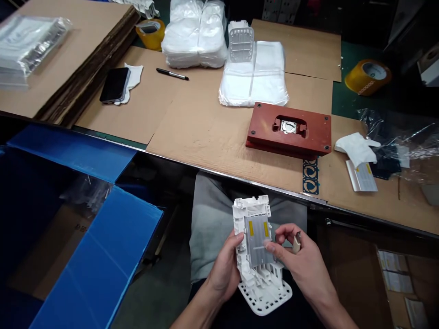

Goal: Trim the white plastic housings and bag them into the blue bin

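Over my lap I hold a white moulded plastic part (258, 278) with a grey foil sticker bearing yellow marks on its face. My left hand (224, 267) grips the part's left side, fingers wrapped round its edge. My right hand (297, 257) is closed, its fingertips pressing on the sticker near the part's right edge, and a small beige tool (297, 242) is tucked between its fingers. A red-brown fixture block (290, 130) with a metal insert lies on the cardboard-covered table beyond my hands.
Stacks of white bagged items (254, 75) and another white plastic part (241, 41) sit at the back. A phone (115, 84), a black pen (172, 73), two yellow tape rolls (367, 76), sticker sheets (361, 176) and an open blue box (99, 256) at left surround the workspace.
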The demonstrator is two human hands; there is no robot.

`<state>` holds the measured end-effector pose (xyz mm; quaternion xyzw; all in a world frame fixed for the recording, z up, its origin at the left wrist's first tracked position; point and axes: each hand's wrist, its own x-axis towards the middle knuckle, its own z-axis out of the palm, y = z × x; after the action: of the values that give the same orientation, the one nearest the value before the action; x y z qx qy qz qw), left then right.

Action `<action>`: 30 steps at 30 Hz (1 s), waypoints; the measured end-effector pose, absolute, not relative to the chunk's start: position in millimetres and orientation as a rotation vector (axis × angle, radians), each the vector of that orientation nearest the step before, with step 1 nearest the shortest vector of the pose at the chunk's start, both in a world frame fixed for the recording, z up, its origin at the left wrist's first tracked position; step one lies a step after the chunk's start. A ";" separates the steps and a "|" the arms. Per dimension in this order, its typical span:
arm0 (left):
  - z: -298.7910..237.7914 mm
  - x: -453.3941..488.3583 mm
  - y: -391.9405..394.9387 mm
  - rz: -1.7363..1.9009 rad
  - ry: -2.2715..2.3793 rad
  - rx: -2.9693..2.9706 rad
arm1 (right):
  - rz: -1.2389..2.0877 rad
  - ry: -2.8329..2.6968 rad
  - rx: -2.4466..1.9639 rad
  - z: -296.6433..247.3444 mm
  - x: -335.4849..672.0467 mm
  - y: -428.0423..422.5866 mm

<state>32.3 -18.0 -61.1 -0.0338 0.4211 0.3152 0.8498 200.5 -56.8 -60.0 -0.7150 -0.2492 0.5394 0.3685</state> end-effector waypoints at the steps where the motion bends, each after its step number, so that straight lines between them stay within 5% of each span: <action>1: -61.0 31.9 -18.2 0.648 0.881 -0.087 | 1.390 -0.612 -1.820 -61.9 200.9 -56.6; 9: -57.3 31.3 -26.2 0.537 0.837 -0.117 | 2.002 -0.298 -1.234 -67.6 206.2 -57.2; 30: -50.4 33.7 -22.5 0.516 0.784 -0.106 | 1.966 -0.318 -1.206 -65.1 209.9 -63.7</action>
<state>33.7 -22.5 -50.4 -0.0512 0.3777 0.2486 0.8905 209.9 -63.7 -65.1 -0.4758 -0.1256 0.7756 0.3954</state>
